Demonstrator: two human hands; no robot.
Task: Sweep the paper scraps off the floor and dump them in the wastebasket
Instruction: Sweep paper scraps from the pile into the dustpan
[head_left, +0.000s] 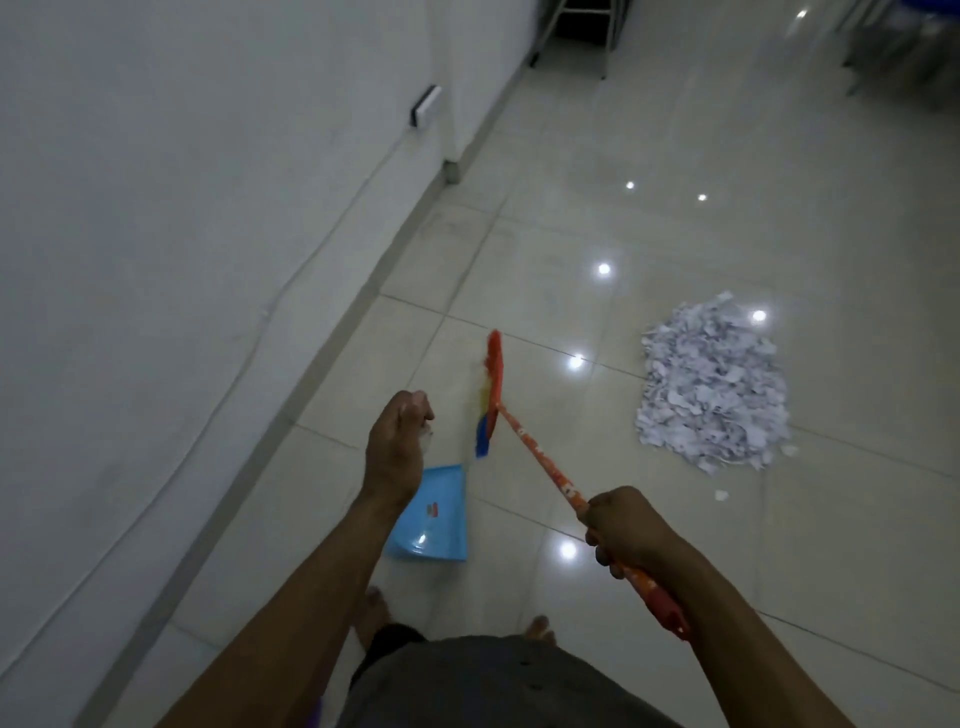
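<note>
Head view: the paper scraps (711, 389) lie heaped on the floor (857, 519), right of centre, with a few strays just beside the heap. None looks collected yet, and no wastebasket shows. The right grip (623, 530) is closed round the broom (491, 395), whose head is well apart from the heap. The left grip (400, 431) curls round what seems to be the pale handle of the blue dustpan (431, 514), near the floor's wall edge. Nothing stands between broom and heap.

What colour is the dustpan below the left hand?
The dustpan is light blue with a small red label; the head view shows it.
</note>
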